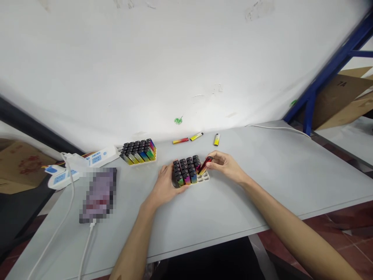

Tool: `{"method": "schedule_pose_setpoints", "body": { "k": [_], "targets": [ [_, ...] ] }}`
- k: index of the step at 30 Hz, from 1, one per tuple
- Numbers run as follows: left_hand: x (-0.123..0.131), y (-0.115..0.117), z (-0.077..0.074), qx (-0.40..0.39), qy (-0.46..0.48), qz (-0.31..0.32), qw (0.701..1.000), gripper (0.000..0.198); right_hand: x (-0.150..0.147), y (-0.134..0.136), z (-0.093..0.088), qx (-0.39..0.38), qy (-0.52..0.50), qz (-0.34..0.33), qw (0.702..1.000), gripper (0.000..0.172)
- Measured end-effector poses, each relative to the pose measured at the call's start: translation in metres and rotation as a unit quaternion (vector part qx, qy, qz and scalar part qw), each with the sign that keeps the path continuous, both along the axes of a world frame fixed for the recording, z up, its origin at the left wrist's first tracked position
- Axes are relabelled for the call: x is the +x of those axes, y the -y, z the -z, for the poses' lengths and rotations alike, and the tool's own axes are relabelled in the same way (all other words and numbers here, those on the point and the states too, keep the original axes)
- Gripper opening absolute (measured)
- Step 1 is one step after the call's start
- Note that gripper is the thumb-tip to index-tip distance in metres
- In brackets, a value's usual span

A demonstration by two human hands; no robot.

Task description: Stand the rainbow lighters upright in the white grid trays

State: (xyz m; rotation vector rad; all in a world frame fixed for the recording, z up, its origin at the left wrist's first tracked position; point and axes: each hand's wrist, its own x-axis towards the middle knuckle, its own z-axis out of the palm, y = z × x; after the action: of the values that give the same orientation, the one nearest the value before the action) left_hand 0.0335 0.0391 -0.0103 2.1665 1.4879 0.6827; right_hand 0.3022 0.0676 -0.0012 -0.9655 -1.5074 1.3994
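Black-topped, brightly coloured lighters (184, 171) stand upright in rows in a white tray (205, 177) with holes, in front of me on the table. My left hand (164, 184) is closed around the tray's left side, thumb along the near edge and fingers behind. Between the thumb and fingers of my right hand (223, 165) is a red and yellow lighter (204, 166). It tilts over the right part of the tray, its lower end by the bare holes; whether it has entered a hole I cannot tell.
A second tray of upright lighters (140, 151) stands at the back left. Near the wall lie a red-yellow lighter (180, 140), a yellow lighter (196, 136) and a white-yellow lighter (217, 139). To the left are a power strip (96, 157), a blurred phone (99, 196) and white cables (70, 202).
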Motion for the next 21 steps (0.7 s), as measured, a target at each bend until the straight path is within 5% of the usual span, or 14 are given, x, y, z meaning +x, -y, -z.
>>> {"method": "schedule_pose_setpoints", "body": {
  "k": [7,14,21],
  "targets": [
    [-0.001,0.000,0.001,0.005,0.002,0.002,1.000,0.080,0.002,0.000,-0.002,0.008,0.032,0.051,0.998,0.033],
    [0.000,0.000,0.000,0.001,-0.001,-0.001,1.000,0.079,-0.002,0.000,0.000,-0.058,-0.040,0.022,0.997,0.037],
    [-0.001,0.000,0.000,-0.005,0.000,-0.007,1.000,0.080,-0.013,0.005,0.009,-0.038,-0.007,0.090,0.995,0.041]
  ]
}}
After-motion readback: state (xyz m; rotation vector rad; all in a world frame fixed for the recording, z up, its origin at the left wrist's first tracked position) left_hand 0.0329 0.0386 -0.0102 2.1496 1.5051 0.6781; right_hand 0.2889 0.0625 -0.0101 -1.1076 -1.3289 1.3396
